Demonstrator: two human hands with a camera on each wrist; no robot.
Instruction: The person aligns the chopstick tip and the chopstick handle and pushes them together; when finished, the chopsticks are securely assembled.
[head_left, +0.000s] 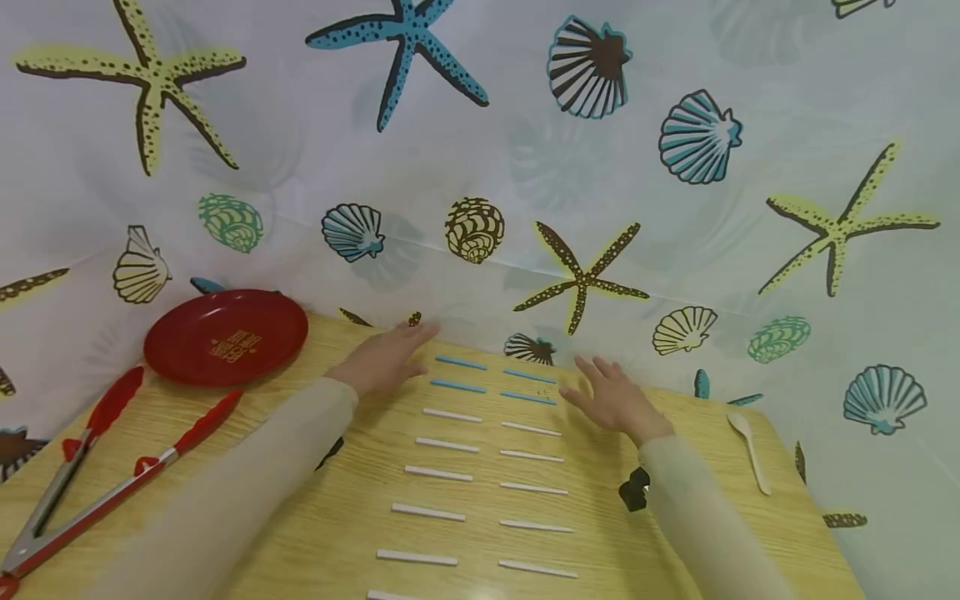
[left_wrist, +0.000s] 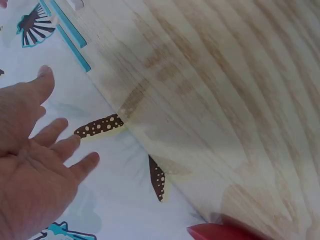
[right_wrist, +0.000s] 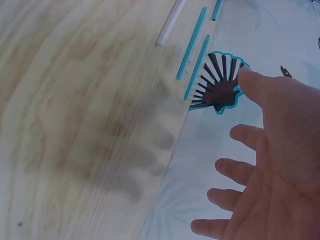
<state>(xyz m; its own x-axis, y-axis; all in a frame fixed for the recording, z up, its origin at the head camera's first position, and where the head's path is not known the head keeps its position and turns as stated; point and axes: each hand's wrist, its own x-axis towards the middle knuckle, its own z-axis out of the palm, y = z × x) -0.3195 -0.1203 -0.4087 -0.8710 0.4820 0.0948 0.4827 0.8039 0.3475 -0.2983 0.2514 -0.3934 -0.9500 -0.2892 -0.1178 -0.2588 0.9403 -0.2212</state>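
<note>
At the far part of the wooden table, my left hand (head_left: 384, 360) hovers left of the stick rows, fingers spread and holding nothing; in the left wrist view this hand (left_wrist: 37, 172) shows its palm. On the other side, my right hand (head_left: 617, 403) is held with fingers apart, nearest the right-hand blue sticks (head_left: 528, 397). Its palm (right_wrist: 285, 160) is bare in the right wrist view. More thin blue sticks (head_left: 458, 386) lie by the left hand. Closer to me, white sticks (head_left: 447, 444) run in two columns, several in each.
A red plate (head_left: 225, 337) sits at the back left, with red-tipped metal tongs (head_left: 105, 500) in front of it. A white plastic spoon (head_left: 750, 450) lies near the table's right edge. Behind the table (head_left: 615, 533) hangs a cloth (head_left: 480, 150) printed with shells and starfish.
</note>
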